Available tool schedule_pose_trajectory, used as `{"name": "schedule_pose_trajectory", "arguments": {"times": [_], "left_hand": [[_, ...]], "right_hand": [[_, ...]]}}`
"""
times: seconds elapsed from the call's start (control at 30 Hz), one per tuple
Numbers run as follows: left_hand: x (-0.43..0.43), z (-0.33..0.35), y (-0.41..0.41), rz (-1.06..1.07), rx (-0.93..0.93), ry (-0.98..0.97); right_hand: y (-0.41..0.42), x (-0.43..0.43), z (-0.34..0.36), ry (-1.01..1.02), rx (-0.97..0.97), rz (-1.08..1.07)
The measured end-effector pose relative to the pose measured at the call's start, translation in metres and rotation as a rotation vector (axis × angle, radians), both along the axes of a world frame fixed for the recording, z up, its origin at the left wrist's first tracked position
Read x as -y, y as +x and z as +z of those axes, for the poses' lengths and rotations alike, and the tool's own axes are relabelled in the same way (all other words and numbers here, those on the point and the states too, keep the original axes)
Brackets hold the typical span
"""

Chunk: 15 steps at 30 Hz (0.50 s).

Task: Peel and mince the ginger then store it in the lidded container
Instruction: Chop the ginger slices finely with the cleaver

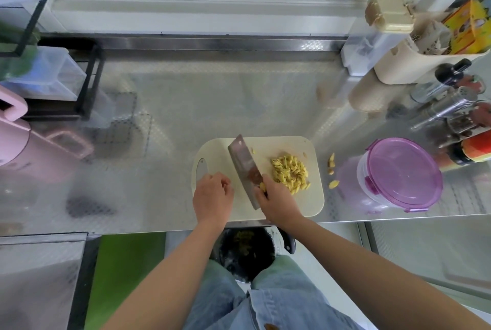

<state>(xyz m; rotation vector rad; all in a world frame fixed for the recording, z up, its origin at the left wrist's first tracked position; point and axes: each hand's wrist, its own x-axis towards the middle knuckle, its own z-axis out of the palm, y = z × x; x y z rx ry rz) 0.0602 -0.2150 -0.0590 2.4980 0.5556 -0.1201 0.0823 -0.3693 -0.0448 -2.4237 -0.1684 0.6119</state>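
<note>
Head view: I see chopping under way on the cream plastic cutting board at the near edge of the steel bench.

From the head camera, my read is that the right hand grips the steel cleaver at its near end, fingers curled over the blade, which lies slanted across the board's middle. The left hand rests on the board's left part beside the blade, fingers loosely curled, with nothing in them that I can see. The pile of pale yellow chopped ginger sits on the board just right of the cleaver, one bit touching the right fingers. A few ginger scraps lie on the bench between the board and the clear round container with the purple clip lid, which stands closed, right of the board.
</note>
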Motion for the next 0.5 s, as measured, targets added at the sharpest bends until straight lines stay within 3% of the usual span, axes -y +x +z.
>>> {"name": "schedule_pose_trajectory", "arguments": {"times": [0.07,0.23,0.37,0.5], "left_hand": [[-0.001,-0.001,0.001,-0.008,0.004,0.007],[0.0,-0.005,0.003,-0.032,-0.006,0.004],[0.005,-0.004,0.007,-0.074,-0.01,-0.029],[0.016,0.006,0.013,-0.091,0.003,-0.192]], "right_hand": [[-0.001,0.002,-0.002,-0.036,0.008,0.006],[0.003,0.022,-0.003,-0.102,0.008,-0.236],[0.005,0.027,0.004,-0.061,-0.033,-0.292],[0.003,0.019,0.014,-0.01,0.023,-0.313]]}}
